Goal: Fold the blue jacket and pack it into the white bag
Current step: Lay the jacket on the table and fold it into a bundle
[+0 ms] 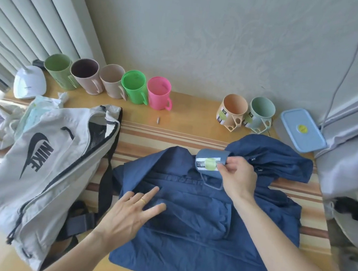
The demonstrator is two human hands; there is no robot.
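The blue jacket (195, 228) lies spread over the striped mat on the table, its hood bunched at the far right. A white bag (40, 162) with black logo lettering lies to its left, zip partly undone. My left hand (134, 211) rests flat on the jacket's left part, fingers apart. My right hand (236, 174) grips a blue cup (211, 162) with a label by its rim; the cup is on its side just above the jacket's collar area.
Against the wall stands a row of several cups (112, 83), with two more cups (244, 114) to the right. A blue-lidded box (301, 128) sits at the far right. A white device (29, 82) and crumpled cloths lie at left.
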